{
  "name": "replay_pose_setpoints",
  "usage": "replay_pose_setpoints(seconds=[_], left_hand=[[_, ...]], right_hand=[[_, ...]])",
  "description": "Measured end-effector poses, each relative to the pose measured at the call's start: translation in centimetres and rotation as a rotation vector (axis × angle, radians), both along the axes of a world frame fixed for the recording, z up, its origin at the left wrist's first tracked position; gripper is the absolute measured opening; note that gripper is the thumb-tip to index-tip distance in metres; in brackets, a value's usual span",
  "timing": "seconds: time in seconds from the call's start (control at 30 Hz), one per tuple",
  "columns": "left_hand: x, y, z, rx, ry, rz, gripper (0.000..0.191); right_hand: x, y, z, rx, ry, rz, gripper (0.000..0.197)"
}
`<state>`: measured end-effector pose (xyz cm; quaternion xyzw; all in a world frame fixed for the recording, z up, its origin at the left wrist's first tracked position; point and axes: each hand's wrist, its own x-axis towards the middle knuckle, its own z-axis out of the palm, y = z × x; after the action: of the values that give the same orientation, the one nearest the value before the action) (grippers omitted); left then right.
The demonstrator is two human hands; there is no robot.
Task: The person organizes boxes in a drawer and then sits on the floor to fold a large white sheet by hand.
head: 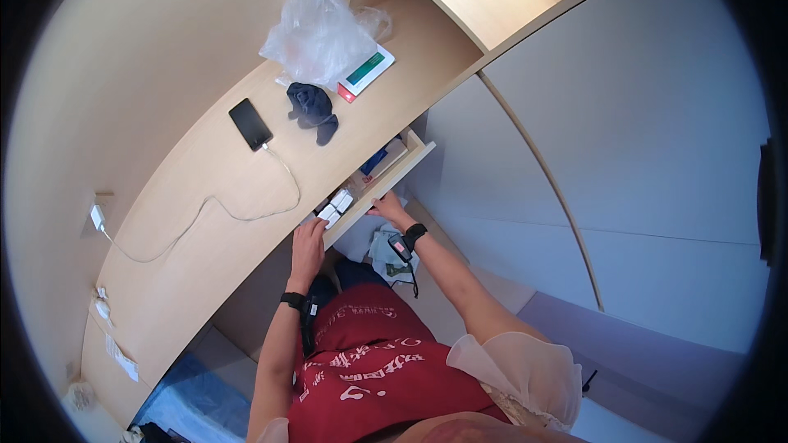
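Note:
A wooden drawer (394,178) stands pulled out beneath the desktop (203,178). My left hand (309,246) reaches to its near left end, the fingertips at small white boxes (337,203) inside; whether it grips one cannot be told. At the drawer's front, my right hand (388,208) has its fingers on the outer face near the middle, partly hidden by the panel. Blue packaging (373,162) and a pale box or booklet lie farther right in the drawer. Both wrists wear black straps with small devices.
On the desktop are a black smartphone (250,124) on a white charging cable (209,199), a dark crumpled cloth (313,112), a clear plastic bag (323,37) and a white-and-green booklet or box (367,71). Large white cabinet doors (591,135) stand at the right.

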<state>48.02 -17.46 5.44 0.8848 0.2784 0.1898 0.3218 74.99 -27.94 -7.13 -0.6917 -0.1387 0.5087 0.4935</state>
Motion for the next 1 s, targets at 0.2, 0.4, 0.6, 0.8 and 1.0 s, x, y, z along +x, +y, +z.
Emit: replay_pose_setpoints(seconds=[0.2, 0.4, 0.6, 0.8, 1.0], left_hand=[[-1.1, -0.9, -0.1, -0.004, 0.003, 0.023, 0.029], [-1.5, -1.0, 0.0, -0.023, -0.011, 0.029, 0.028], [-2.2, -1.0, 1.0, -0.01, -0.024, 0.034, 0.027], [-2.5, -1.2, 0.7, -0.026, -0.03, 0.031, 0.025], [-2.6, -1.8, 0.9, 0.007, -0.059, 0.042, 0.026]], right_hand=[[-0.6, 2.0, 0.5, -0.064, 0.008, -0.028, 0.041], [-0.4, 3.1, -0.2, -0.031, 0.047, -0.051, 0.042], [-0.7, 4.5, 0.2, 0.054, 0.088, -0.054, 0.04], [-0.3, 4.8, 0.4, 0.039, 0.118, -0.029, 0.039], [-0.6, 5.3, 1.9, 0.024, 0.099, -0.065, 0.034]])
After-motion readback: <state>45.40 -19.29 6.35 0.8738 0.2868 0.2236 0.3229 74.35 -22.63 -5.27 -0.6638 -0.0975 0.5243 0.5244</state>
